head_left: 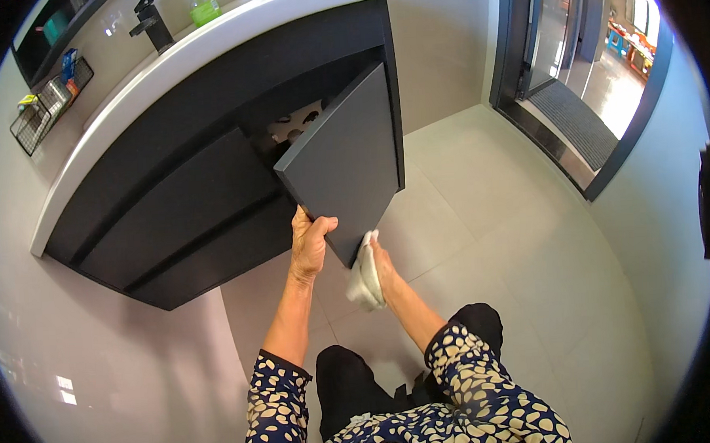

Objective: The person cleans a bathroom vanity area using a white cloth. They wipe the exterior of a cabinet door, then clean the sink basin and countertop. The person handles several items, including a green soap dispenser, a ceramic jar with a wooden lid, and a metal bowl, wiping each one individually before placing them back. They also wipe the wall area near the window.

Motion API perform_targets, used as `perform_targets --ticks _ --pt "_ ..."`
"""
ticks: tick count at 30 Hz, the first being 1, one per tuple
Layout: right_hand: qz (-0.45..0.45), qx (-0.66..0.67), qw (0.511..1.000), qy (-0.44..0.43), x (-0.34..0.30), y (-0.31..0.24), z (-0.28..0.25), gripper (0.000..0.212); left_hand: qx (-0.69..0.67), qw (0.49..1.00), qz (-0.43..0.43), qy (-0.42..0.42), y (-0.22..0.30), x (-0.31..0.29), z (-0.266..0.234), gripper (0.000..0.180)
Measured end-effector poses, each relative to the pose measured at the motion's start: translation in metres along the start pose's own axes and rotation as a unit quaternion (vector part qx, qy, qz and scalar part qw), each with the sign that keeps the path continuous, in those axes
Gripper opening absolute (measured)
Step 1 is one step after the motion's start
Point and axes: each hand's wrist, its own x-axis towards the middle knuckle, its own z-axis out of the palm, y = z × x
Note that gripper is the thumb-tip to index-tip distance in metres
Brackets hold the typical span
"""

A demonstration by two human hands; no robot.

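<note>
A dark grey cabinet door (348,154) stands swung out from the black vanity cabinet (179,182). My left hand (310,238) grips the door's free edge, its thumb on the outer face and the other fingers behind. By the door's lower corner is my right hand (382,269), closed on a white cloth (365,278). The cloth lies against or very near the bottom edge; contact is hard to tell. Through the gap behind the door a few items show inside the cabinet, too dim to name.
A white countertop (204,39) with a black faucet (152,26) and a green soap bottle (203,8) runs above the cabinet. A wire basket (51,106) hangs on the left wall. At the far right, a doorway (582,77) opens beyond a grey mat (576,123).
</note>
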Motion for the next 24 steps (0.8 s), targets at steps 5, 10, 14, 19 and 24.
perform_targets --ticks 5,10,14,19,24 --pt "-0.191 -0.413 0.889 -0.059 -0.055 0.005 -0.001 0.042 -0.029 0.999 -0.022 -0.01 0.005 0.0 0.003 0.036" --pt "-0.644 -0.284 0.711 0.0 -0.127 -0.102 0.085 0.049 -0.155 0.983 -0.058 -0.077 0.016 0.0 -0.006 0.045" --pt "-0.827 -0.363 0.428 0.02 -0.11 -0.131 0.124 0.05 -0.337 0.941 -0.024 -0.035 0.012 -0.001 -0.016 0.073" --pt "-0.83 -0.435 0.338 0.085 -0.05 -0.083 0.09 0.039 -0.322 0.939 -0.055 -0.11 0.011 0.005 -0.032 0.08" --pt "-0.803 -0.452 0.386 0.045 -0.025 -0.048 0.067 0.035 -0.143 0.98 -0.045 -0.13 0.018 0.005 -0.041 0.085"
